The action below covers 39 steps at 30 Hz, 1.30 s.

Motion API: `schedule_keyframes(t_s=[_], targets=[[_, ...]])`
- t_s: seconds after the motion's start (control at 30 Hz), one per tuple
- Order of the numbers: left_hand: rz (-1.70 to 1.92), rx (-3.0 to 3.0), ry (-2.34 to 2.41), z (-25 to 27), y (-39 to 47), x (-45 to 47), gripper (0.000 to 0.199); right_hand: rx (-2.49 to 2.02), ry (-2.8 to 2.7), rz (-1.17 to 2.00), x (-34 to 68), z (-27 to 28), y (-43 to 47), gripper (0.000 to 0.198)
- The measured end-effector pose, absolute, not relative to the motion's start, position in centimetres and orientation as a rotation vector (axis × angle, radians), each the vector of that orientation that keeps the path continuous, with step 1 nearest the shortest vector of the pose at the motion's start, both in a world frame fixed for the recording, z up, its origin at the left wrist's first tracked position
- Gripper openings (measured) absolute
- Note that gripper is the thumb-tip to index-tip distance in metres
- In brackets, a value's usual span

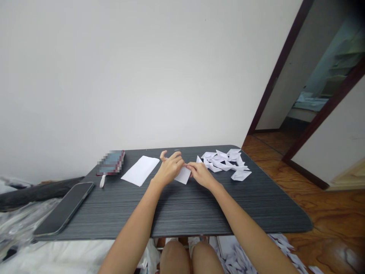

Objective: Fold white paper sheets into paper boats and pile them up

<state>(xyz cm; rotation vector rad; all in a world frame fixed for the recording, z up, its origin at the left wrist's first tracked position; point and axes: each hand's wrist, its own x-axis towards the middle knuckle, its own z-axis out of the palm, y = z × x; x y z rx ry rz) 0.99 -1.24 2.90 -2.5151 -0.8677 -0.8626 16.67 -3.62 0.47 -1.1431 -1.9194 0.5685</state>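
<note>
One small white paper piece (183,176), seemingly mid-fold, is between the right hand (200,173), thumb and fingers pinching its edge, and the half-curled left hand (170,167), its grip hidden. Pressing a crease appears called for; pointed white folded-paper shapes (221,161) lie rightward, flat white rectangular sheets (141,170) leftward.

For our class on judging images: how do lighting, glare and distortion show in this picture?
Head view: soft light across the wall; head view: pale glare on the wooden floor; head view: door frame leaning steeply; head view: pixel blocks over the blue item.
</note>
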Motion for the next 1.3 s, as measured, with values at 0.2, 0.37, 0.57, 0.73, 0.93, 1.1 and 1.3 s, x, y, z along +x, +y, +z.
schedule_keyframes(t_s=[0.2, 0.37, 0.57, 0.73, 0.93, 1.1, 1.3], targets=[[-1.305, -2.171, -1.371, 4.3, 0.2, -2.6, 0.023, -1.224, -1.891, 0.530, 17.9, 0.5, -3.2, 0.027], [-1.462, -2.576, -1.281, 5.2, -0.5, -2.5, 0.021, -1.265, -1.930, 0.436, 18.3, 0.5, -3.3, 0.026], [-1.422, -3.189, -1.235, 4.0, -0.8, -0.6, 0.024, -1.230, -1.737, 0.371, 18.3, 0.8, -3.0, 0.023], [-1.806, -3.104, -1.584, 3.0, 0.0, -0.3, 0.032, -1.161, -1.826, 0.139, 18.1, 1.3, -3.7, 0.055], [-2.092, -3.023, -1.638, 2.3, 0.8, -0.4, 0.024, -1.174, -2.060, 0.058, 17.8, 1.4, -4.7, 0.039], [-2.093, -3.017, -1.718, 1.8, 0.9, -0.3, 0.024, -1.163, -2.058, 0.027, 17.6, 1.3, -4.7, 0.030], [-2.276, -3.134, -1.703, 2.0, 0.9, -0.3, 0.024, -1.088, -1.925, 0.089, 17.7, 1.2, -4.0, 0.026]])
